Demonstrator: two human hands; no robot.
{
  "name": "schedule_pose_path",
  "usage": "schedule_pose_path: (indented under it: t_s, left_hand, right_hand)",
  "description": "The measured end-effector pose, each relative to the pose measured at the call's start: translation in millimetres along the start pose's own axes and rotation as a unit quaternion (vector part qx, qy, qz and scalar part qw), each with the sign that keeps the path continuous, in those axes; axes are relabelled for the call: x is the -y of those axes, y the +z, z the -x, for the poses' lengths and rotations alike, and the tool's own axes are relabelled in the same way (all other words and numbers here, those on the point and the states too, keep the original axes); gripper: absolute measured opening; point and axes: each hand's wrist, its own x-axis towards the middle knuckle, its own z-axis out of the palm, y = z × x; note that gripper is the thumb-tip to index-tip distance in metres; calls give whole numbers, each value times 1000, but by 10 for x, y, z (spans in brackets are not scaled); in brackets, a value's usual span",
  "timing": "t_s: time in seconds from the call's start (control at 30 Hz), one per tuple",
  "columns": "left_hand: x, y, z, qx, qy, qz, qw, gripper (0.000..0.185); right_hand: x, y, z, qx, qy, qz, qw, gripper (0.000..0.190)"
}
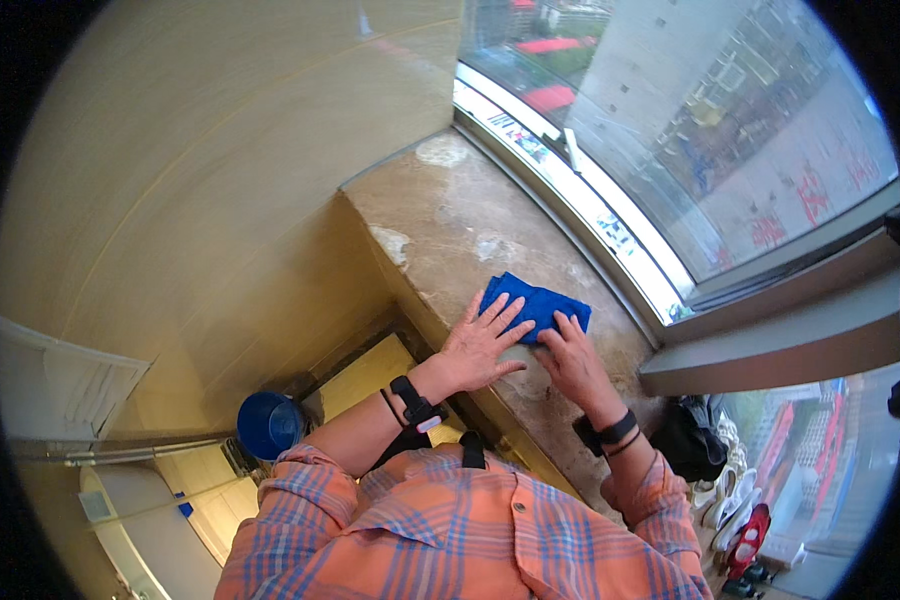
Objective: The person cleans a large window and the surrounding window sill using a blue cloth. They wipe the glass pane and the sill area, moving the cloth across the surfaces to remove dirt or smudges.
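Note:
A folded blue cloth (536, 304) lies flat on a brown stone window ledge (450, 195) marked with pale whitish patches. My left hand (484, 345) rests with spread fingers, its fingertips on the cloth's left part and its thumb off the near edge. At the cloth's near right edge, my right hand (574, 364) has its fingers bent, the fingertips touching the fabric; whether they pinch it cannot be told. Both wrists wear black bands.
A tiled wall (232, 187) rises at left, a window frame (570, 195) borders the ledge at right. A blue bucket (270, 426) stands lower left. A black bag (686, 442) and several shoes (735, 502) are at lower right.

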Motion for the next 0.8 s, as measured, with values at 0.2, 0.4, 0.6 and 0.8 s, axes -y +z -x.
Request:
schedule_pose_path:
  t_s: [0.2, 0.4, 0.6, 0.8]
  left_hand:
    - [135, -160, 373, -25, -81, 4, 996, 73]
    - [511, -302, 551, -75, -146, -4, 986, 73]
    - [1126, -341, 573, -106, -208, -28, 972, 70]
    - [1253, -262, 824, -142, -194, 97, 966, 80]
  right_hand:
    - [280, 202, -475, -7, -43, -26, 999, 43]
    - [459, 551, -1126, -31, -94, -36, 994, 58]
    - [802, 928, -1952, -78, -94, -22, 992, 53]
    - [948, 923, -1830, -28, -100, -23, 994, 51]
